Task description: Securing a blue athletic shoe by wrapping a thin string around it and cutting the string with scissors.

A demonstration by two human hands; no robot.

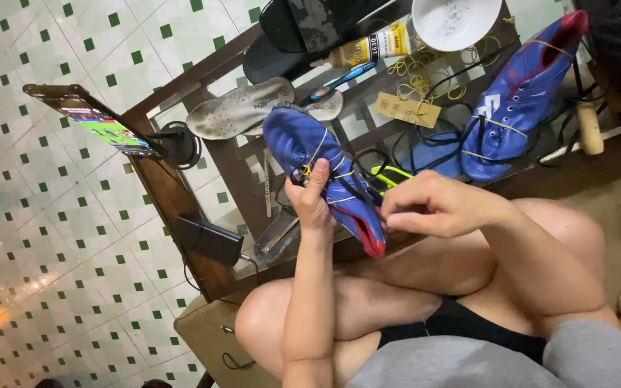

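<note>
Phone (95,121) propped on a stand at table's far-left corner, screen lit. Black power bank (208,239) on the table edge (174,194) below it, cable attached. Grey insole (241,108) lies flat on the glass top. Left hand (312,203) grips blue shoe (325,172) from underneath, thumb pressed up against the yellow rubber bands wrapped round it; other fingers hidden behind the shoe. Shoe is held over the table edge, above the knees, red-lined opening facing the person. Right hand (429,207) just beside the heel, fingertips pinched together on something at the heel, too small to tell. Glue bottle (368,49), white bowl (456,21), loose rubber bands (415,75) at back. Second blue shoe (522,97) on the table's right side, banded too.
</note>
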